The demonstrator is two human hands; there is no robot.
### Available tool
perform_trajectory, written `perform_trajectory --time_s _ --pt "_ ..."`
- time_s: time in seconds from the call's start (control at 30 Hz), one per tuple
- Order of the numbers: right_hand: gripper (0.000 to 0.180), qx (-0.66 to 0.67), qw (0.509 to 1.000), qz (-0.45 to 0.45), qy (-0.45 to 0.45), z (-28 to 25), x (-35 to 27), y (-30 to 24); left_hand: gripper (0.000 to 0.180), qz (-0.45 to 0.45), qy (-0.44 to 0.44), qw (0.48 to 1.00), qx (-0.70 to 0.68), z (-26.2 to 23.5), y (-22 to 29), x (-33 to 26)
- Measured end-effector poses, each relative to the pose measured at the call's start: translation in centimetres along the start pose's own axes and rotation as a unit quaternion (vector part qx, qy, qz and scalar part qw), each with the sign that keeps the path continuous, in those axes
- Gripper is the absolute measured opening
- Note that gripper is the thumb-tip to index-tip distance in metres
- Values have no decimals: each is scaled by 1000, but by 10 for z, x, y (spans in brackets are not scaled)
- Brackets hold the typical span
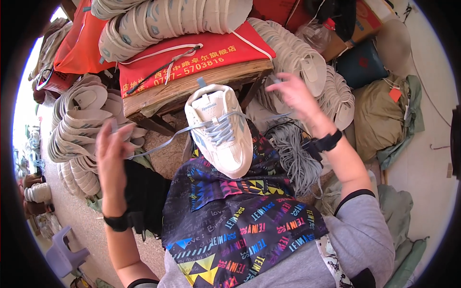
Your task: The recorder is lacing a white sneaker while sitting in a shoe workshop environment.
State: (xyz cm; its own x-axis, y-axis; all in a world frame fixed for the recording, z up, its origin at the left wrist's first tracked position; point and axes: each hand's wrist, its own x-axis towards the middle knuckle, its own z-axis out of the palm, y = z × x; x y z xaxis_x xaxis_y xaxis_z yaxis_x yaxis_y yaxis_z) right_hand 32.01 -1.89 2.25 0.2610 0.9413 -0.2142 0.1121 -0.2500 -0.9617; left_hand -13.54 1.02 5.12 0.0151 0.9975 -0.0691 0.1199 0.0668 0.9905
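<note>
With fingers loosely bent and blurred on both the left hand [113, 154] and the right hand [298, 98], reaches out to either side of the white shoe [235, 156]; cannot tell whether clamped on the blue-grey lace [222, 134] or only close by it. Runs the lace outward both ways from the shoe, probably so as to part the two ends. Rests the shoe itself on the patterned apron [249, 235], toe turned bodyward, likely to bring the lacing within even reach. Has the wooden bench [163, 94] just beyond the shoe's heel, with red cloth [211, 42] spread on top, perhaps shielding the pale stacked shoe parts [168, 19] from rough wood. Has the grey lace bundle [297, 158] right of the shoe, presumably for handiness.
</note>
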Motion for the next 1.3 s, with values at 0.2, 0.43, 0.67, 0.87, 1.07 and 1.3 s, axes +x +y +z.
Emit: perform_trajectory --time_s 0.2,0.43,0.67,0.87,1.07,1.3 --pt "12 -47 979 -80 -180 77 -20 1 17 -42 -143 983 -112 96 -24 0" --pt "13 -125 970 -47 -201 79 -31 4 18 -131 -197 968 -78 125 -31 -21" --pt "19 -199 954 -123 -187 78 -24 -6 17 -145 -187 971 -34 123 -34 -18" --pt "13 -449 812 -350 -131 92 -31 -31 17 -131 -196 972 2 122 -48 -8" --pt "11 -531 714 -403 -213 86 -24 -45 10 111 -157 931 311 131 -20 -7" --pt "23 -473 652 -553 -213 84 -7 -60 28 444 -230 782 372 115 29 14"
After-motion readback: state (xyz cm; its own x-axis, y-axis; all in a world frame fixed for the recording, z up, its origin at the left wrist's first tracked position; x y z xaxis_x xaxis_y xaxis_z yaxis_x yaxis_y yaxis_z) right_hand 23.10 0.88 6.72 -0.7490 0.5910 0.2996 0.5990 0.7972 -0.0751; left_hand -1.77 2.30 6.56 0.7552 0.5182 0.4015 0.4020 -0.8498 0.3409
